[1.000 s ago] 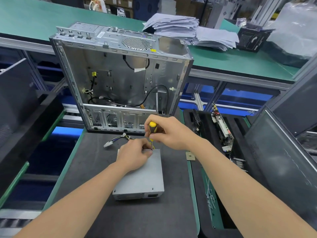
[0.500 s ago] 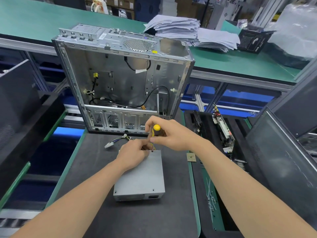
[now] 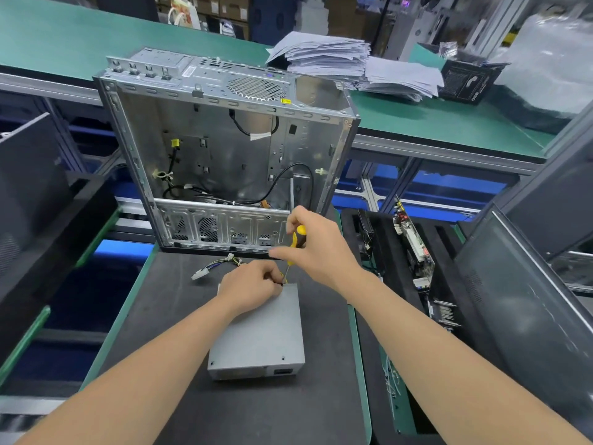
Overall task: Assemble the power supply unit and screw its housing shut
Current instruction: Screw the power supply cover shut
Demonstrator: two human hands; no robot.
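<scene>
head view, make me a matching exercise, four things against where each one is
1 screwdriver
2 power supply unit
3 computer case
4 paper stack

a on the green bench at the back
b flat on the dark mat, left hand on it
c gripped by the right hand
d standing open behind the unit

Pairs: 1-c, 2-b, 3-d, 4-a

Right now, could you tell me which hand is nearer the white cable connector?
Left. The left hand rests on the power supply, just right of the white cable connector; the right hand, gripping the screwdriver, is farther right.
</scene>
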